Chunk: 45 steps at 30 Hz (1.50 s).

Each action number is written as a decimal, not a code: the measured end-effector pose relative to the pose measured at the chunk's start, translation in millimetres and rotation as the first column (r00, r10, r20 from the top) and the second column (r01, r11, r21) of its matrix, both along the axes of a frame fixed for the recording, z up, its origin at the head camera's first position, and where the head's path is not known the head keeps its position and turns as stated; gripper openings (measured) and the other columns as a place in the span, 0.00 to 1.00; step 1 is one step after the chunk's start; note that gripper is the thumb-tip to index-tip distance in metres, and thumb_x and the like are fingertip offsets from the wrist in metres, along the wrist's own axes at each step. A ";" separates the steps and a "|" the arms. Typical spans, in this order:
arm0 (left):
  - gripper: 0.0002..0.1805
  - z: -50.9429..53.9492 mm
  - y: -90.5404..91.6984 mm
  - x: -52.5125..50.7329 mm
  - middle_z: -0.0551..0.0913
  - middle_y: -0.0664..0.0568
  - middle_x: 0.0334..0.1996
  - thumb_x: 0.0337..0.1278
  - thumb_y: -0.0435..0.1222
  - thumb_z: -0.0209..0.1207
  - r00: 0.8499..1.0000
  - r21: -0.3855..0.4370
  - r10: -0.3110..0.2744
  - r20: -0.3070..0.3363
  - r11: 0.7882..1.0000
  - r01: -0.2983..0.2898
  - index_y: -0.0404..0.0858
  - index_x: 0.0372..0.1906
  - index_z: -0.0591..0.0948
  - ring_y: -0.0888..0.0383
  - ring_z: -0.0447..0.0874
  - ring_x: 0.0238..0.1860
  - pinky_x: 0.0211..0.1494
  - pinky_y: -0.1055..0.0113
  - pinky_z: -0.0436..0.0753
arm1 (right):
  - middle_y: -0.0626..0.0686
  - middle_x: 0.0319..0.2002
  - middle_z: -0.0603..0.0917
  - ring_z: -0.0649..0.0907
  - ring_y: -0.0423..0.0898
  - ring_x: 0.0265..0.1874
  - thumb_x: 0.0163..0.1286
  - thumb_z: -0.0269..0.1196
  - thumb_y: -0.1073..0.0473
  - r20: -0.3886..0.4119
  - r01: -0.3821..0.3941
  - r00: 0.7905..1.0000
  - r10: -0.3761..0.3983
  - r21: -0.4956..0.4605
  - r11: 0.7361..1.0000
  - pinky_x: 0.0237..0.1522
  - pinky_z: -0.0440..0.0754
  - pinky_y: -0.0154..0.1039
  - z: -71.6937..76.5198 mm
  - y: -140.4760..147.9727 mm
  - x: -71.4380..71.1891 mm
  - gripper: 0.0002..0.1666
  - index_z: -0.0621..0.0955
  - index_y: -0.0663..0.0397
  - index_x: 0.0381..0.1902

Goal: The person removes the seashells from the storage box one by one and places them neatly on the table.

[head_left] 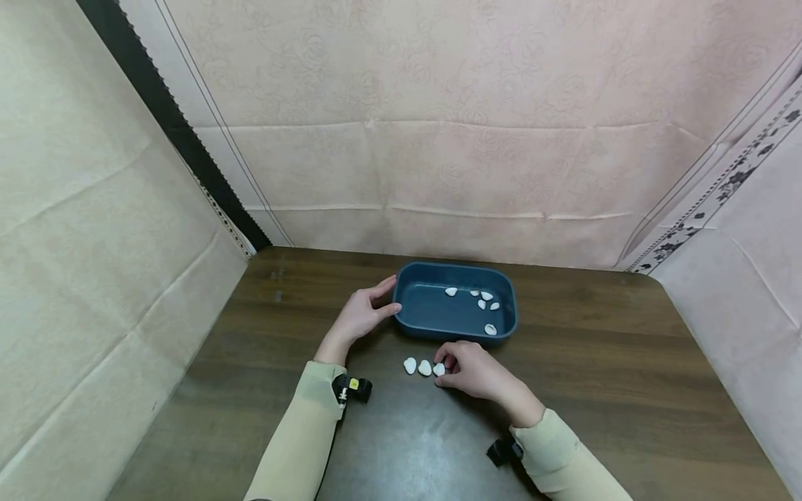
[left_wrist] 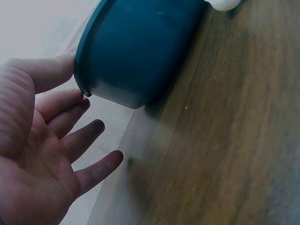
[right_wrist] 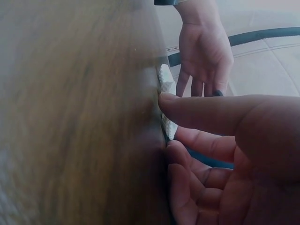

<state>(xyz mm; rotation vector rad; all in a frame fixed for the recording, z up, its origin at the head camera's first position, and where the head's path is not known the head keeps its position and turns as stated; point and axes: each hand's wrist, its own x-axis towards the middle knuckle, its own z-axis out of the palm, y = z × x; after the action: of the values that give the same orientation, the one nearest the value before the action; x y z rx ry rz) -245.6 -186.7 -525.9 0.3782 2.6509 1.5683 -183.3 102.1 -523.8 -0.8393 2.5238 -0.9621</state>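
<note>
A dark blue rectangular tray [head_left: 432,313] stands on the table with several small white seashells lying in it. My left hand [head_left: 365,312] is at its left end, thumb and index fingertip touching the rim, the other fingers extended, as the left wrist view shows. In front of the tray, three white shells lie in a short row: a left one [head_left: 410,365], a middle one [head_left: 425,367] and a right one [head_left: 439,369]. My right hand [head_left: 473,372] pinches the right shell between thumb and index finger at table height. Ridged edges show on a shell [right_wrist: 169,127] in the right wrist view.
The brown wooden table [head_left: 626,369] reaches to a pale patterned cloth [head_left: 438,160] hanging behind it. More cloth hangs at the left [head_left: 113,243] and right sides. A small black camera is strapped to each wrist.
</note>
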 end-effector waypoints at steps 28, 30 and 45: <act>0.34 -3.3 -1.7 0.0 0.70 0.57 0.79 0.74 0.39 0.67 1.000 0.010 0.005 0.008 1.000 -0.005 0.43 0.80 0.72 0.52 0.63 0.81 0.82 0.45 0.63 | 0.49 0.42 0.87 0.85 0.43 0.38 0.69 0.77 0.57 0.063 -0.081 0.995 0.079 0.021 0.997 0.44 0.87 0.43 17.3 10.6 -1.6 0.23 0.84 0.56 0.58; 0.34 -3.4 -1.5 0.0 0.70 0.57 0.79 0.74 0.39 0.67 1.000 0.010 0.005 0.011 1.000 -0.005 0.43 0.80 0.72 0.52 0.63 0.81 0.82 0.45 0.62 | 0.50 0.43 0.87 0.86 0.43 0.38 0.69 0.77 0.57 0.070 -0.091 0.993 0.090 0.012 0.996 0.45 0.87 0.43 19.8 12.7 -1.2 0.23 0.84 0.56 0.58; 0.35 -1.2 -1.0 -0.9 0.70 0.56 0.79 0.74 0.39 0.67 1.000 -0.002 -0.016 -0.008 1.000 0.016 0.43 0.81 0.71 0.51 0.63 0.81 0.82 0.45 0.63 | 0.54 0.49 0.89 0.88 0.43 0.41 0.72 0.74 0.55 0.120 -0.092 0.987 0.104 -0.099 0.991 0.47 0.88 0.39 46.1 35.0 -3.1 0.21 0.86 0.54 0.59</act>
<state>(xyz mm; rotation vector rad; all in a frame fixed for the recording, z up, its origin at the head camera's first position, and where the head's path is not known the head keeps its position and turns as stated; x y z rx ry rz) -246.5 -187.7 -527.1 0.4058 2.6484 1.5636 -186.4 137.0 -477.7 -0.8925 2.3249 -1.0722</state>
